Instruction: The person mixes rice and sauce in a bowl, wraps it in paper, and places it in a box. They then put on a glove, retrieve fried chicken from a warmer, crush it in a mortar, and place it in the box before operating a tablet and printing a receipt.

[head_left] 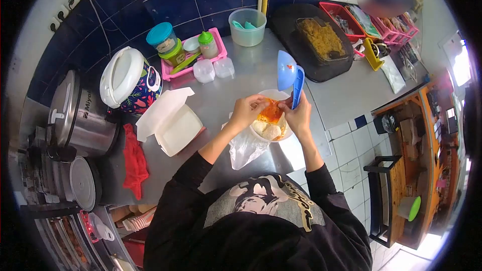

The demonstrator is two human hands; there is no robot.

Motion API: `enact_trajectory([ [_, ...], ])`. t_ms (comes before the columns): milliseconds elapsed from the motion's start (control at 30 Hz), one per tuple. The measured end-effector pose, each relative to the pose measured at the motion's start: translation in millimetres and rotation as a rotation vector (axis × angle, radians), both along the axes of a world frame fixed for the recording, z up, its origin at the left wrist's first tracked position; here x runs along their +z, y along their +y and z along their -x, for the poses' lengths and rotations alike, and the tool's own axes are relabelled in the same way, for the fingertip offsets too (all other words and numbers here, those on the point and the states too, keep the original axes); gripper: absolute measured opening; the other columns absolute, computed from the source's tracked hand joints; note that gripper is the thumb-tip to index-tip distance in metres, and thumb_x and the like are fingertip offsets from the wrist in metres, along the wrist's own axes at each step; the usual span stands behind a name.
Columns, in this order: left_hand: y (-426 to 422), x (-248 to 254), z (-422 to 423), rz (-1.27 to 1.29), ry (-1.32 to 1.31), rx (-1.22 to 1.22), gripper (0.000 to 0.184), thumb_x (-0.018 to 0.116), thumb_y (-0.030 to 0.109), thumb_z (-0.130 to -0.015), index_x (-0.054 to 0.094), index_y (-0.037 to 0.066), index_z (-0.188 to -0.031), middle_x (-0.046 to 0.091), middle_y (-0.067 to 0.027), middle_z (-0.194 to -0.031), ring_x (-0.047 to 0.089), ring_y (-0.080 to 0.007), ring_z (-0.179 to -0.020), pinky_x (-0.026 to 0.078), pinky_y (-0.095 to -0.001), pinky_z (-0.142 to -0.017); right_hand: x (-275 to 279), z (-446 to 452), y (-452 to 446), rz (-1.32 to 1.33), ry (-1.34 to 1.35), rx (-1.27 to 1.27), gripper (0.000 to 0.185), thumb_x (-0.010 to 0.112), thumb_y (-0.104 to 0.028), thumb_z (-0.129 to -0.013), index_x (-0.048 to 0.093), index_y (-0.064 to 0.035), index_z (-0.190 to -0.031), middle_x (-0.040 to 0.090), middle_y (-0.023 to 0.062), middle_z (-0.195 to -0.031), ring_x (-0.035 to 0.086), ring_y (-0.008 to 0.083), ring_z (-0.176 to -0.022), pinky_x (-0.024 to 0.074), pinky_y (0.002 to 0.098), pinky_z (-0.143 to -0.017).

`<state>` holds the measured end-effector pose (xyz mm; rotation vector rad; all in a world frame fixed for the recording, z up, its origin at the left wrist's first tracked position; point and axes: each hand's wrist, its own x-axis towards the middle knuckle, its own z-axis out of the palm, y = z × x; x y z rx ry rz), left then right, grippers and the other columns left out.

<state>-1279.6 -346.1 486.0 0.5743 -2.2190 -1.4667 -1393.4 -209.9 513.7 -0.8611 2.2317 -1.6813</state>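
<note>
Black printed sweatshirt [253, 236] nearest, blue scoop [287, 71] beside a bowl [273, 93]

The sweatshirt fills the frame's bottom centre. Mid-frame, the left hand [246, 113] has its fingers drawn together over orange-red sauce [271, 112] in the bowl; whether they pinch anything, I cannot tell. The right hand [299, 116], at the bowl's right side, holds the scoop, cup end toward the frame's top. Pale round pieces [270, 131] sit just below the sauce.
</note>
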Motion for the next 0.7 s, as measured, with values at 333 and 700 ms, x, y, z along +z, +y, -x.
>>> enact_trajectory([
  [333, 1.0, 13.4, 1.7, -0.003, 0.066, -0.023, 0.016, 0.068, 0.017, -0.085, 0.071, 0.003, -0.091, 0.072, -0.0087, -0.085, 0.067, -0.014, -0.074, 0.052, -0.0276, -0.07, 2.4, -4.6, -3.7, 0.137, -0.124, 0.145, 0.034, 0.07, 0.006, -0.073, 0.052, 0.0011, -0.101, 0.068, 0.0124, -0.075, 0.068, 0.0195, -0.071, 0.0528, 0.0309, -0.063],
  [700, 6.1, 15.5, 6.4, 0.201, 0.19, -0.017, 0.008, 0.068, 0.009, -0.079, 0.073, 0.004, -0.081, 0.071, -0.0074, -0.079, 0.066, -0.0169, -0.068, 0.05, -0.0285, -0.065, -4.9, 1.5, 1.2, -0.03, 0.002, 0.117, 0.042, 0.072, 0.007, -0.068, 0.054, 0.0004, -0.106, 0.07, 0.0113, -0.076, 0.068, 0.018, -0.073, 0.0522, 0.0296, -0.066],
])
